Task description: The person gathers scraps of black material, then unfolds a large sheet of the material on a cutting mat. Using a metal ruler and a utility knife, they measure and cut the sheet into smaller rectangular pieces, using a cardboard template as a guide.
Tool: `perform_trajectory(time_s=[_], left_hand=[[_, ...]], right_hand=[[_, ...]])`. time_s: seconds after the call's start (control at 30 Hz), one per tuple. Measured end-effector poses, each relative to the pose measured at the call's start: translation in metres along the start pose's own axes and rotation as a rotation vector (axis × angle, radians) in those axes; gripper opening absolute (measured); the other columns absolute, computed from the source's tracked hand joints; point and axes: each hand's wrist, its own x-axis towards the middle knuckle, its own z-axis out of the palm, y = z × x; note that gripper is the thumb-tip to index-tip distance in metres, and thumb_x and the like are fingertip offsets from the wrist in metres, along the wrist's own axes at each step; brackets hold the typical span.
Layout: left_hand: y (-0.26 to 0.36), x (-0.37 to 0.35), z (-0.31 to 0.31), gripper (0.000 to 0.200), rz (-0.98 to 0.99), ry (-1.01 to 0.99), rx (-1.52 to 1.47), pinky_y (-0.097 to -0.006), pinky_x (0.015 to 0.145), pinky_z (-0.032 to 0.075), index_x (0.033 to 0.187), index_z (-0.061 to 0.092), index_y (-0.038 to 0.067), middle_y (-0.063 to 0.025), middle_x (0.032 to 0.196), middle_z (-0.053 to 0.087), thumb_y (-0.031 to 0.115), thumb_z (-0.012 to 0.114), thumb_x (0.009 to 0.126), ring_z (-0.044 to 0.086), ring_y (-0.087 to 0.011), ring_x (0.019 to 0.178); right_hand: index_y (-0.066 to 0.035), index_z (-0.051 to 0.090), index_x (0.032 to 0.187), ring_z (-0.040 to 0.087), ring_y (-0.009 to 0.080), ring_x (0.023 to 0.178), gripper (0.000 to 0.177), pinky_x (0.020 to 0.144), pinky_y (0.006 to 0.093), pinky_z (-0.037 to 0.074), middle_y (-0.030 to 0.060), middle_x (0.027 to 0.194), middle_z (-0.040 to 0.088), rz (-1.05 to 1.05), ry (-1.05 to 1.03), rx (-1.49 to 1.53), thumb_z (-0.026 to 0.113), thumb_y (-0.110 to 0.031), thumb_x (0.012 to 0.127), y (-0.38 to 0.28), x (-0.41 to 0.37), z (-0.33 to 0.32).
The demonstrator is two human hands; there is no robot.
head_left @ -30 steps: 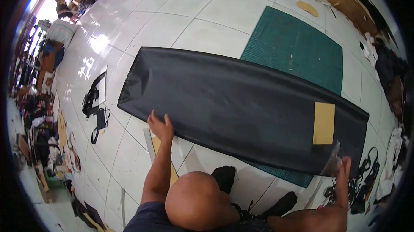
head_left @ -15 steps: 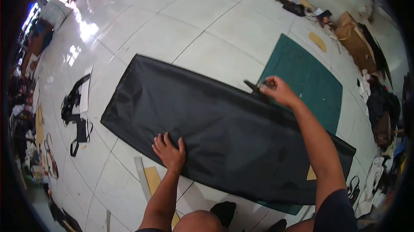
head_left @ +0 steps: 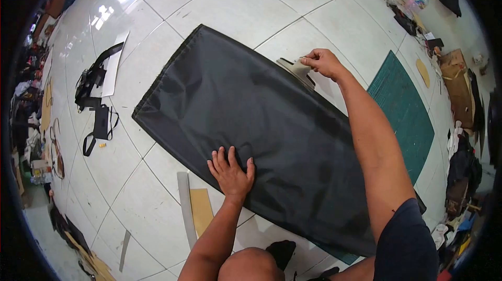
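A large sheet of black fabric (head_left: 251, 119), apparently folded, lies at a slant across the tiled floor. My left hand (head_left: 230, 172) rests flat on its near side, fingers spread. At the far edge of the fabric, my right hand (head_left: 321, 63) pinches a small tool (head_left: 299, 71) with a greyish-beige body and dark edges. Its exact kind cannot be made out. The tool's lower side meets the fabric edge. Part of a green cutting mat (head_left: 402, 119) shows to the right, beyond my right forearm.
Grey and tan strips (head_left: 200, 210) lie by my left forearm. Black straps with a white card (head_left: 112, 66) are on the floor at left. Along the right wall stand a cardboard box (head_left: 456, 87) and dark cloth piles (head_left: 463, 171). My knee (head_left: 251, 266) is at the bottom.
My right hand has moved left along the far fabric edge with the tool, away from the mat. My left hand stays flat on the fabric. The camera view has shifted and turned.
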Motion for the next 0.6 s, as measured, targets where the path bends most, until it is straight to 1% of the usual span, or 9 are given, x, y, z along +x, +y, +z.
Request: perform_trajectory(time_s=[0.07, 0.17, 0.23, 0.27, 0.37, 0.43, 0.47, 0.53, 0.6], left_hand=[[-0.001, 0.000, -0.002, 0.063, -0.007, -0.015, 0.003, -0.0551, 0.117, 0.012, 0.136, 0.045, 0.007, -0.0199, 0.142, 0.038, 0.047, 0.059, 0.089, 0.025, -0.0388, 0.141], [-0.002, -0.001, -0.001, 0.063, -0.012, -0.027, -0.003, -0.0552, 0.117, 0.012, 0.136, 0.045, 0.008, -0.0199, 0.142, 0.037, 0.047, 0.059, 0.088, 0.025, -0.0387, 0.141], [-0.002, 0.001, -0.002, 0.063, -0.015, -0.029, -0.010, -0.0550, 0.118, 0.011, 0.136, 0.045, 0.008, -0.0203, 0.142, 0.037, 0.046, 0.060, 0.088, 0.024, -0.0387, 0.142], [-0.001, 0.001, -0.002, 0.063, -0.019, -0.030, -0.009, -0.0548, 0.118, 0.011, 0.136, 0.045, 0.008, -0.0203, 0.142, 0.037, 0.046, 0.060, 0.088, 0.024, -0.0387, 0.142], [0.001, 0.001, -0.003, 0.063, -0.023, -0.026, -0.001, -0.0541, 0.118, 0.011, 0.136, 0.045, 0.008, -0.0199, 0.143, 0.037, 0.045, 0.060, 0.087, 0.024, -0.0388, 0.142], [0.003, 0.000, -0.003, 0.063, -0.017, -0.013, 0.010, -0.0536, 0.118, 0.012, 0.135, 0.046, 0.007, -0.0194, 0.143, 0.038, 0.043, 0.062, 0.087, 0.025, -0.0388, 0.142], [0.002, 0.000, -0.002, 0.061, -0.009, 0.026, 0.029, -0.0545, 0.116, 0.015, 0.133, 0.048, 0.007, -0.0196, 0.142, 0.040, 0.043, 0.063, 0.086, 0.028, -0.0390, 0.140], [0.001, 0.000, 0.001, 0.059, 0.037, 0.089, 0.042, -0.0563, 0.113, 0.021, 0.129, 0.053, 0.006, -0.0198, 0.138, 0.045, 0.042, 0.064, 0.084, 0.033, -0.0394, 0.136], [0.003, 0.004, -0.007, 0.054, 0.105, 0.123, 0.005, -0.0553, 0.106, 0.029, 0.125, 0.056, 0.005, -0.0205, 0.133, 0.050, 0.039, 0.065, 0.083, 0.040, -0.0408, 0.129]], right_hand=[[-0.002, 0.070, 0.092, 0.060, 0.0125, 0.074, 0.039, 0.069, 0.0278, 0.050, 0.0058, 0.082, 0.068, 0.018, -0.110, -0.015, 0.080, -0.038, 0.082, -0.009, 0.006, 0.009], [-0.002, 0.071, 0.093, 0.060, 0.0128, 0.075, 0.040, 0.069, 0.0279, 0.050, 0.0057, 0.083, 0.068, 0.015, -0.175, -0.011, 0.078, -0.039, 0.083, -0.012, 0.015, 0.022], [-0.001, 0.070, 0.098, 0.061, 0.0153, 0.080, 0.043, 0.072, 0.0304, 0.051, 0.0088, 0.089, 0.068, 0.036, -0.176, -0.002, 0.078, -0.041, 0.083, -0.015, 0.016, 0.024], [0.000, 0.070, 0.101, 0.062, 0.0166, 0.082, 0.045, 0.074, 0.0316, 0.052, 0.0103, 0.092, 0.069, 0.052, -0.171, 0.003, 0.077, -0.041, 0.084, -0.014, 0.013, 0.024], [-0.001, 0.065, 0.115, 0.063, 0.0230, 0.092, 0.054, 0.080, 0.0360, 0.052, 0.0156, 0.109, 0.065, -0.053, 0.036, -0.072, 0.076, -0.044, 0.084, 0.006, 0.010, 0.035], [-0.003, 0.061, 0.121, 0.063, 0.0258, 0.097, 0.057, 0.083, 0.0378, 0.052, 0.0163, 0.115, 0.060, -0.184, 0.210, -0.149, 0.075, -0.044, 0.083, -0.007, -0.027, 0.036], [-0.004, 0.060, 0.124, 0.062, 0.0272, 0.099, 0.059, 0.085, 0.0387, 0.051, 0.0167, 0.118, 0.058, -0.243, 0.303, -0.194, 0.075, -0.044, 0.083, -0.010, -0.052, 0.037], [-0.009, 0.059, 0.127, 0.061, 0.0234, 0.090, 0.055, 0.080, 0.0348, 0.052, 0.0112, 0.117, 0.057, -0.324, 0.304, -0.136, 0.074, -0.039, 0.085, 0.006, -0.108, 0.032], [-0.009, 0.060, 0.125, 0.062, 0.0239, 0.094, 0.047, 0.081, 0.0362, 0.053, 0.0109, 0.112, 0.059, -0.486, 0.169, -0.270, 0.073, -0.032, 0.086, 0.020, -0.199, 0.010]])
